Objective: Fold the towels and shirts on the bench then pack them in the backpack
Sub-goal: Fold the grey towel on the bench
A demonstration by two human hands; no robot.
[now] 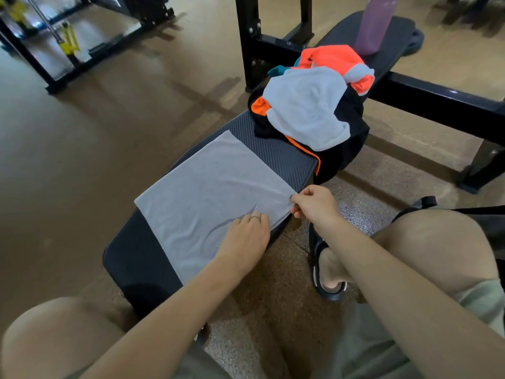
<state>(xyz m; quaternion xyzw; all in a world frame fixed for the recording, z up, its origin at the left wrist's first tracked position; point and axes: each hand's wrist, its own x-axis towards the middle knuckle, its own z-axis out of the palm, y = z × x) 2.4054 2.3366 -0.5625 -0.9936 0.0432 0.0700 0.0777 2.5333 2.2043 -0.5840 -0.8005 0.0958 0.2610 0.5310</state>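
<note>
A grey towel lies spread flat across the black bench. My left hand rests palm down on the towel's near edge, fingers fairly straight, a ring on one finger. My right hand pinches the towel's right corner at the bench's edge. Farther along the bench sits a heap of clothes: a light grey cloth on top, an orange shirt behind it and a black garment with orange trim hanging over the side. No backpack is in view.
A purple bottle stands on the bench's far end. The black rack frame crosses behind the heap. My knees and a sandalled foot are to the right, on a brown speckled floor. Gym equipment stands far left.
</note>
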